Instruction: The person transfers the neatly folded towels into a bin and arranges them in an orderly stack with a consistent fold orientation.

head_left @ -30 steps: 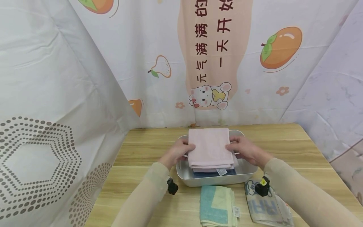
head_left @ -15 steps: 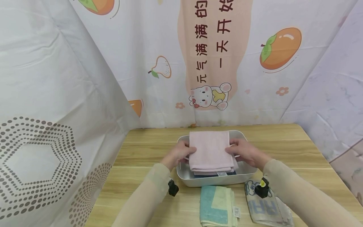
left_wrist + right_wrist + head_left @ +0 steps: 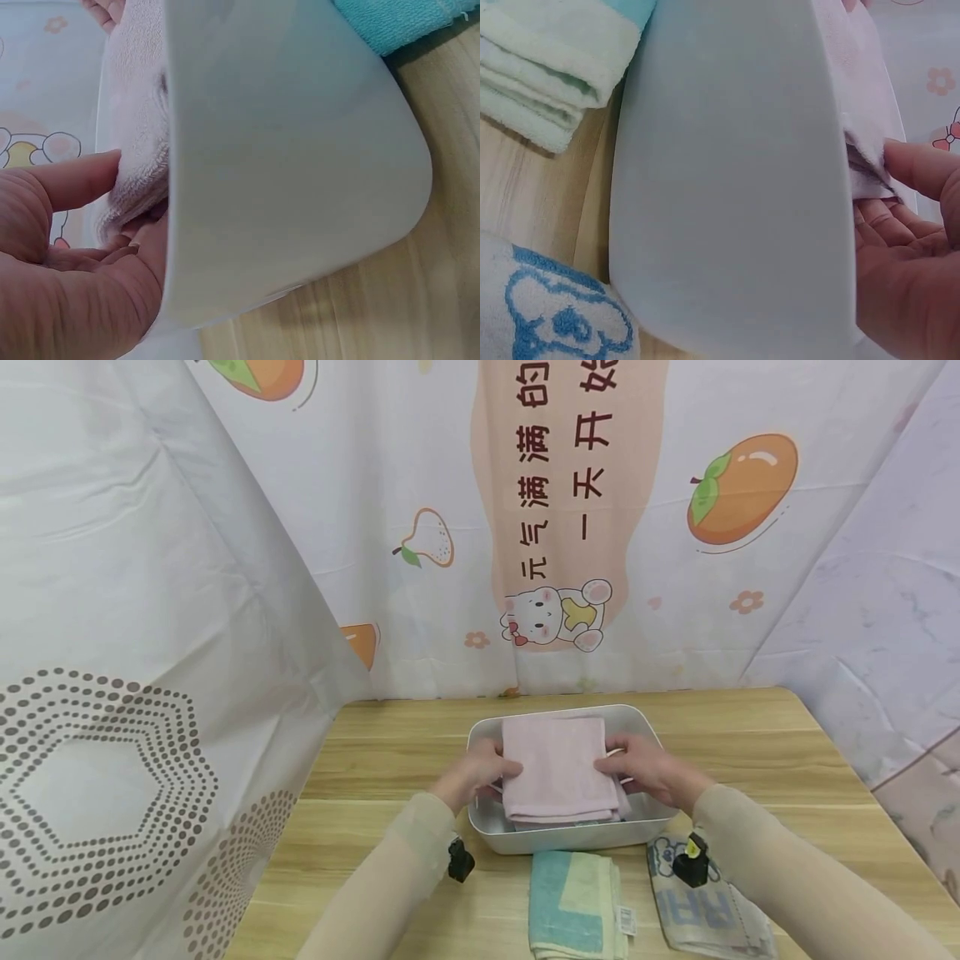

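Note:
A folded pink towel [image 3: 555, 764] is held level between both hands, inside the rim of a white bin [image 3: 570, 839]. My left hand [image 3: 480, 768] pinches its left edge, thumb on top and fingers underneath. On the opposite edge my right hand [image 3: 645, 768] grips it the same way. In the left wrist view the thumb presses the fluffy towel [image 3: 139, 142] just behind the bin's wall [image 3: 285, 165]. The right wrist view shows the towel's layered side [image 3: 866, 161] between thumb and fingers. Beneath the towel, a dark blue cloth is almost wholly hidden.
In front of the bin lies a folded teal and pale yellow towel [image 3: 570, 902]. To its right is a folded grey towel with blue print [image 3: 697, 902], partly under the right forearm. A printed curtain [image 3: 420, 635] hangs behind the wooden table [image 3: 375, 760].
Both hands have lowered the pink towel and drawn it slightly nearer within the bin. The dark blue cloth and a white tag, seen below it earlier, are now mostly covered.

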Available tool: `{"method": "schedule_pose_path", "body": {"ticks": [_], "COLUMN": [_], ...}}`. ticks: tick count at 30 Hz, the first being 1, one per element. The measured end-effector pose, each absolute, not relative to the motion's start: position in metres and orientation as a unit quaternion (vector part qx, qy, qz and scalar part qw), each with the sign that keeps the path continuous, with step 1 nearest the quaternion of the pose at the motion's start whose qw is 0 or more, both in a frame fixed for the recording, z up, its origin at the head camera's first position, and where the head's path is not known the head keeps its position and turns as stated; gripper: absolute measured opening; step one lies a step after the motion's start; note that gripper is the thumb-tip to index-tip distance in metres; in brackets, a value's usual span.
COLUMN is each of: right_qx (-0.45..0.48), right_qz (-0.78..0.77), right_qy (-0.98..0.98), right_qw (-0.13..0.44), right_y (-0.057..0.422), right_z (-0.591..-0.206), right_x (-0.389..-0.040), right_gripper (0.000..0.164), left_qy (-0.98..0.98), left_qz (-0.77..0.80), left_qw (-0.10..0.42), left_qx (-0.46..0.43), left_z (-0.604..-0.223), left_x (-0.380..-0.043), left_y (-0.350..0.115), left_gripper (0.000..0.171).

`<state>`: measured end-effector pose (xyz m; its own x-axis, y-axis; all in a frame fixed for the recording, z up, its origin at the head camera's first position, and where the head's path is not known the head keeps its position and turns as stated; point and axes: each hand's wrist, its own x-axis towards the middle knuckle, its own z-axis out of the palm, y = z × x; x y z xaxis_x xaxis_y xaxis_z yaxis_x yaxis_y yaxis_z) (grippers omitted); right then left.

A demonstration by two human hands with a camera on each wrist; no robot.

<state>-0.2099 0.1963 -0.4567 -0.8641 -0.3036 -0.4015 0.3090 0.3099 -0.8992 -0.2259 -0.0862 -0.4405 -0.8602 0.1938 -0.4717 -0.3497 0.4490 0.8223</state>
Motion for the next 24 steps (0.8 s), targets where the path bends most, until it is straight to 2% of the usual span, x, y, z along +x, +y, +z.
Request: {"method": "schedule_pose_path", "body": {"ticks": [6, 17, 24], "right_qx": [0.008, 0.017, 0.024], "right_qz": [-0.577, -0.543, -0.510], "right_qy": [0.772, 0.799, 0.821], "right_qw": [0.265, 0.259, 0.255], "right_y": [0.195, 0.192, 0.191], "right_z": [-0.460, -0.463, -0.462], "right_x": [-0.209, -0.209, -0.208], "right_gripper": [0.047, 0.053, 0.054], "left_qy": [0.817, 0.830, 0.841], "left_qz": [0.517, 0.501, 0.484], "left_qw": [0.252, 0.244, 0.241], "left_qx": [-0.042, -0.033, -0.035], "left_z": [-0.445, -0.451, -0.452], "left_x": [-0.221, -0.219, -0.218], "left_y": [-0.083, -0.080, -0.078], "left_gripper": [0.028, 0.036, 0.031]}}
